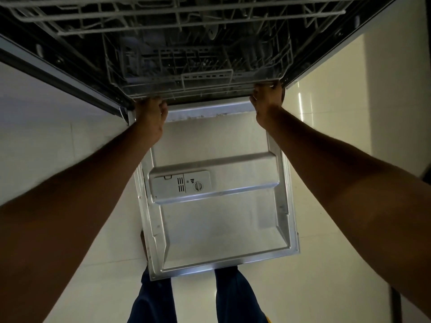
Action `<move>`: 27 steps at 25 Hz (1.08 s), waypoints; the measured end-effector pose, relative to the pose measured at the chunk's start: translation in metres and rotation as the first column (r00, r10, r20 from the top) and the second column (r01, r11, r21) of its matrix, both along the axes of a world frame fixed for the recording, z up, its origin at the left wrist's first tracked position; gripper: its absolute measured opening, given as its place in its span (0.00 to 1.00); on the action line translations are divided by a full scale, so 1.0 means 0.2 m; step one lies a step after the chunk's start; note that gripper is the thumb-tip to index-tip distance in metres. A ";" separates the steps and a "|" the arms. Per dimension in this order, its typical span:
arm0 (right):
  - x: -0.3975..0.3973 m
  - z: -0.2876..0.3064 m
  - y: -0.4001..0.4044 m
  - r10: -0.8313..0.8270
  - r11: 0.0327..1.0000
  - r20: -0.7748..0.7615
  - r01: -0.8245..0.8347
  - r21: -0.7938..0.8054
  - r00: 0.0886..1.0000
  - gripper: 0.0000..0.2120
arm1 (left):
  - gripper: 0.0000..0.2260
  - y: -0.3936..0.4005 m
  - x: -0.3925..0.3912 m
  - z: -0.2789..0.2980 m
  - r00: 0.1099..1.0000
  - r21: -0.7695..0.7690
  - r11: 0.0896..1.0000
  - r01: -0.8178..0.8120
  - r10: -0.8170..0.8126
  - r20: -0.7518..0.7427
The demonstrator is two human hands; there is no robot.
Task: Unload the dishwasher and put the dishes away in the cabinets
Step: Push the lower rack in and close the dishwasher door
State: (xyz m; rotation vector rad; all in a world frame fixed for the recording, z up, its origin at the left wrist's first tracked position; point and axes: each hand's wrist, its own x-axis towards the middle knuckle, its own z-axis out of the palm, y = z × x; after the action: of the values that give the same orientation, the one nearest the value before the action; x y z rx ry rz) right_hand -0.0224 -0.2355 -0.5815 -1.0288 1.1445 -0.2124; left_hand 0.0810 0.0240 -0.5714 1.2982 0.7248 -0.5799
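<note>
The dishwasher stands open with its steel door [221, 217] folded down flat in front of me. The lower wire rack [198, 80] sits inside the tub, and I see no dishes in it. My left hand [151, 115] grips the rack's front edge at its left corner. At the right corner my right hand [267, 101] grips the same front edge. An upper rack [163, 22] hangs above, seemingly bare.
A detergent dispenser [179, 186] sits on the door's inner face. Pale tiled floor [338, 136] lies on both sides of the door. My legs in blue trousers [154, 297] stand at the door's near edge. A cutlery basket [177, 59] stands within the lower rack.
</note>
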 end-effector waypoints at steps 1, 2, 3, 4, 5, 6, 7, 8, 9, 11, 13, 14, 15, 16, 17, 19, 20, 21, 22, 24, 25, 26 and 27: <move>-0.03 -0.03 0.01 0.072 0.996 -0.039 -0.074 -0.055 0.997 0.15 | 0.10 0.02 -0.05 -0.01 0.989 0.102 0.986 0.128 -0.134 0.056; -0.10 -0.06 0.04 0.159 0.977 -0.125 -0.174 -0.121 0.979 0.21 | 0.12 0.07 -0.14 -0.04 0.956 0.245 0.932 0.269 -0.289 0.050; -0.19 -0.09 0.11 0.231 0.949 -0.207 -0.267 -0.168 0.951 0.26 | 0.13 0.14 -0.25 -0.11 0.904 0.368 0.845 0.387 -0.427 0.030; -0.29 -0.11 0.20 0.298 0.913 -0.298 -0.361 -0.187 0.907 0.28 | 0.12 0.22 -0.39 -0.15 0.860 0.442 0.769 0.461 -0.509 -0.011; -0.42 -0.11 0.31 0.355 0.885 -0.351 -0.432 -0.171 0.866 0.28 | 0.10 0.30 -0.54 -0.20 0.806 0.459 0.700 0.547 -0.588 -0.066; -0.57 -0.14 0.41 0.380 0.867 -0.390 -0.470 -0.165 0.839 0.27 | 0.10 0.36 -0.71 -0.22 0.765 0.487 0.634 0.600 -0.632 -0.120; -0.73 -0.15 0.52 0.401 0.862 -0.403 -0.488 -0.138 0.823 0.26 | 0.10 0.42 -0.88 -0.20 0.730 0.478 0.594 0.647 -0.664 -0.163; -0.89 -0.15 0.63 0.407 0.859 -0.417 -0.495 -0.127 0.813 0.24 | 0.11 0.47 -1.07 -0.19 0.694 0.463 0.551 0.695 -0.682 -0.231; -1.05 -0.16 0.72 0.416 0.856 -0.437 -0.506 -0.106 0.797 0.23 | 0.11 0.54 -1.24 -0.21 0.668 0.418 0.535 0.734 -0.682 -0.300; -1.35 -0.16 0.90 0.408 0.873 -0.484 -0.486 -0.042 0.774 0.20 | 0.13 0.67 -1.55 -0.23 0.650 0.312 0.570 0.760 -0.652 -0.391; -1.58 -0.15 1.02 0.369 0.915 -0.518 -0.399 0.058 0.771 0.17 | 0.10 0.74 -1.75 -0.26 0.701 0.205 0.700 0.684 -0.556 -0.446; -1.69 -0.15 1.08 0.349 0.931 -0.528 -0.351 0.100 0.774 0.16 | 0.06 0.75 -1.82 -0.24 0.716 0.147 0.760 0.633 -0.502 -0.485; -1.78 -0.15 1.13 0.323 0.945 -0.534 -0.298 0.136 0.781 0.15 | 0.01 0.75 -1.88 -0.22 0.723 0.108 0.802 0.587 -0.460 -0.515; -1.86 -0.15 1.16 0.295 0.956 -0.550 -0.244 0.166 0.782 0.15 | 0.05 0.74 -1.92 -0.19 0.720 0.075 0.828 0.556 -0.434 -0.542; -1.93 -0.14 1.20 0.266 0.963 -0.570 -0.185 0.197 0.777 0.15 | 0.07 0.74 -1.98 -0.17 0.717 0.048 0.852 0.522 -0.407 -0.566; -2.07 -0.16 1.28 0.185 0.972 -0.604 -0.053 0.231 0.776 0.17 | 0.08 0.78 -2.08 -0.15 0.717 0.042 0.898 0.437 -0.320 -0.619; -2.12 -0.17 1.32 0.149 0.971 -0.634 0.009 0.240 0.759 0.21 | 0.10 0.80 -2.14 -0.15 0.717 0.056 0.920 0.388 -0.263 -0.646; -2.17 -0.21 1.34 0.125 0.968 -0.670 0.057 0.243 0.731 0.26 | 0.16 0.81 -2.18 -0.17 0.720 0.078 0.940 0.331 -0.198 -0.666; -2.20 -0.26 1.35 0.102 0.965 -0.699 0.101 0.243 0.708 0.32 | 0.22 0.83 -2.24 -0.21 0.722 0.099 0.958 0.270 -0.133 -0.679; -2.25 -0.37 1.36 0.045 0.938 -0.701 0.212 0.276 0.711 0.38 | 0.33 0.84 -2.36 -0.30 0.728 0.133 0.977 0.167 -0.031 -0.685; -2.27 -0.43 1.35 -0.010 0.914 -0.665 0.276 0.297 0.747 0.38 | 0.37 0.84 -2.40 -0.36 0.738 0.159 0.983 0.091 0.041 -0.674; -2.28 -0.48 1.34 -0.107 0.880 -0.604 0.358 0.313 0.790 0.38 | 0.39 0.83 -2.44 -0.43 0.744 0.170 0.985 0.009 0.107 -0.660; -2.29 -0.53 1.32 -0.205 0.843 -0.524 0.421 0.334 0.827 0.37 | 0.41 0.81 -2.47 -0.50 0.758 0.173 0.982 -0.069 0.165 -0.631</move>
State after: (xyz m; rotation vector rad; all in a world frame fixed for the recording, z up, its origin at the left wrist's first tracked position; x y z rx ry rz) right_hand -0.4809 0.0285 -0.6877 -0.4777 1.7241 0.0419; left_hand -0.4128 0.1860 -0.6718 1.1617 1.4336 -0.9027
